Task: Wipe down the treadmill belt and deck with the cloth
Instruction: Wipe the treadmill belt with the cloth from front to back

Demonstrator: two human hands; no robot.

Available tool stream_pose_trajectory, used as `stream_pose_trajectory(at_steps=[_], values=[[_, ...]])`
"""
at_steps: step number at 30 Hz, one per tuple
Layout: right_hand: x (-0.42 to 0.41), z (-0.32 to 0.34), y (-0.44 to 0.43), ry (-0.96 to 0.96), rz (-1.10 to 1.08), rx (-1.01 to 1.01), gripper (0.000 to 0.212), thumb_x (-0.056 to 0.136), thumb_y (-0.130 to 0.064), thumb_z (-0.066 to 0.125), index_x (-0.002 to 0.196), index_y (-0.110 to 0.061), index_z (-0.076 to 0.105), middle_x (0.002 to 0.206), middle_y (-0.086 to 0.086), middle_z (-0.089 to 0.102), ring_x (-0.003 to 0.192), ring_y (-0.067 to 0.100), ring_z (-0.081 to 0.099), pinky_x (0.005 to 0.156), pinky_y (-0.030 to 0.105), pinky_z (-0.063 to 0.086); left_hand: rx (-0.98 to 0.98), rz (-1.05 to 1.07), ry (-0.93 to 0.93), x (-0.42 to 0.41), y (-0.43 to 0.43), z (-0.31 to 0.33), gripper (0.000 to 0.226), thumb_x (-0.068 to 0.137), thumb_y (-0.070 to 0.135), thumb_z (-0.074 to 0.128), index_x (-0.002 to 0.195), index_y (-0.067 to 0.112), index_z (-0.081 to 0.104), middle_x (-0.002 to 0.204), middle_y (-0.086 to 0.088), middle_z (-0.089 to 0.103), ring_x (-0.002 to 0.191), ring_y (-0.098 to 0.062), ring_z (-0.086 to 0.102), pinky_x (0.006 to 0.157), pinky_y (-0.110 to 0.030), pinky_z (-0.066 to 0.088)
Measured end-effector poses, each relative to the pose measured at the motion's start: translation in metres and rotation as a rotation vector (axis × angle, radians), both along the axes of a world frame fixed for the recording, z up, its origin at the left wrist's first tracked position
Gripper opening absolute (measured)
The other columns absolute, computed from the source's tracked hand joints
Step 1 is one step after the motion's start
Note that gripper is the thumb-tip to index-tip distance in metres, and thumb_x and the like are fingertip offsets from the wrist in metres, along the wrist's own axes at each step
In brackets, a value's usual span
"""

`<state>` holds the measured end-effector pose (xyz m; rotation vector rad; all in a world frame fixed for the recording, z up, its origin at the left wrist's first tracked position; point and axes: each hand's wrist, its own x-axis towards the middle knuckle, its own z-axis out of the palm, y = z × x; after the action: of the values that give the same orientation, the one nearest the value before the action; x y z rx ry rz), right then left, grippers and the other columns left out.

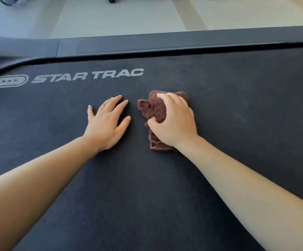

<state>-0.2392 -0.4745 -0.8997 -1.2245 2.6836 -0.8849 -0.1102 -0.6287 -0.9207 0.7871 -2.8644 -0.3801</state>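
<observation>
At far left, the white logo (pixel 67 77) is printed on the dark treadmill belt (pixel 237 105). Your left hand (pixel 107 122) lies flat on the belt, its fingers (pixel 119 107) spread apart. Just to its right, your right hand (pixel 176 122) presses the crumpled brown cloth (pixel 153 107) onto the belt, fingers clamped on it. The deck (pixel 147 43) runs along the belt's far edge

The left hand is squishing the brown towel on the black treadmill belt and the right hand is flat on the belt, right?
Not quite, the hands are swapped. In the head view the right hand grips the bunched brown terry towel on the black treadmill belt, while the left hand lies flat on the belt, fingers spread.
</observation>
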Motion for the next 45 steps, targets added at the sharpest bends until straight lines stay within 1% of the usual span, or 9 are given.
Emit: stream_pose_trajectory(at_steps=[6,14,20,23,29,33,37,41,45], values=[[-0.036,-0.002,-0.063,0.006,-0.036,0.004,0.064,0.078,-0.042,0.060,0.136,-0.023,0.045,0.143,-0.004,0.043,0.134,0.019,0.032,0.109,0.044,0.030,-0.017,0.146,0.000,-0.038,-0.030,-0.006,0.058,0.092,0.049,0.032,0.146,0.028,0.025,0.156,0.005,0.018,0.144,-0.015,0.008,0.113,-0.057,0.001],[-0.085,0.000,-0.141,0.011,0.065,0.026,0.062,0.078,-0.044,0.057,0.136,-0.023,0.046,0.139,-0.003,0.046,0.131,0.021,0.036,0.106,0.044,0.033,-0.048,0.171,0.004,-0.037,-0.028,-0.003,0.059,0.089,0.050,0.035,0.144,0.030,0.029,0.154,0.006,0.023,0.143,-0.015,0.013,0.112,-0.057,0.004],[-0.108,0.004,-0.155,-0.009,0.121,0.027,0.062,0.078,-0.047,0.057,0.135,-0.027,0.046,0.137,-0.006,0.048,0.130,0.020,0.038,0.104,0.040,0.034,-0.043,0.176,0.001,-0.037,-0.026,-0.001,0.059,0.089,0.051,0.035,0.143,0.030,0.031,0.153,0.007,0.025,0.142,-0.014,0.016,0.113,-0.055,0.005],[-0.107,0.004,-0.149,-0.019,0.119,0.026,0.062,0.079,-0.046,0.056,0.136,-0.027,0.044,0.137,-0.007,0.047,0.129,0.019,0.038,0.103,0.038,0.036,-0.029,0.167,0.012,-0.037,-0.027,-0.003,0.057,0.090,0.048,0.041,0.144,0.030,0.031,0.153,0.007,0.024,0.142,-0.015,0.015,0.113,-0.055,0.004],[-0.091,0.007,-0.119,-0.011,0.131,0.029,0.062,0.079,-0.041,0.059,0.137,-0.024,0.043,0.141,-0.004,0.044,0.132,0.020,0.035,0.107,0.039,0.033,-0.039,0.150,0.034,-0.037,-0.031,-0.007,0.058,0.090,0.049,0.040,0.143,0.028,0.031,0.153,0.005,0.025,0.142,-0.017,0.016,0.113,-0.056,0.004],[-0.052,0.009,-0.060,0.008,0.095,0.044,0.064,0.079,-0.039,0.061,0.138,-0.021,0.043,0.142,-0.003,0.043,0.133,0.020,0.034,0.108,0.037,0.033,-0.024,0.132,0.052,-0.035,-0.028,-0.003,0.055,0.091,0.046,0.040,0.142,0.025,0.035,0.152,0.002,0.028,0.142,-0.020,0.018,0.113,-0.056,0.005],[-0.003,0.010,0.014,-0.012,0.080,0.019,0.064,0.079,-0.036,0.062,0.137,-0.018,0.044,0.142,-0.001,0.043,0.132,0.019,0.034,0.107,0.035,0.033,-0.004,0.134,0.072,-0.029,-0.021,0.001,0.049,0.094,0.037,0.040,0.140,0.021,0.040,0.151,-0.002,0.032,0.140,-0.024,0.022,0.115,-0.052,0.010],[0.013,0.002,0.076,-0.009,0.120,-0.003,0.062,0.079,-0.039,0.058,0.137,-0.021,0.044,0.143,-0.005,0.043,0.134,0.015,0.033,0.107,0.032,0.029,-0.010,0.158,0.085,-0.017,0.015,0.000,0.048,0.095,0.033,0.041,0.140,0.017,0.041,0.151,-0.005,0.032,0.141,-0.027,0.021,0.114,-0.052,0.012],[-0.013,0.004,0.070,-0.022,0.106,-0.007,0.058,0.080,-0.036,0.061,0.134,-0.021,0.048,0.140,-0.006,0.047,0.132,0.017,0.036,0.108,0.036,0.032,-0.023,0.144,0.056,0.003,0.064,-0.004,0.052,0.094,0.040,0.041,0.142,0.020,0.037,0.153,-0.002,0.028,0.142,-0.026,0.017,0.114,-0.051,0.009]])
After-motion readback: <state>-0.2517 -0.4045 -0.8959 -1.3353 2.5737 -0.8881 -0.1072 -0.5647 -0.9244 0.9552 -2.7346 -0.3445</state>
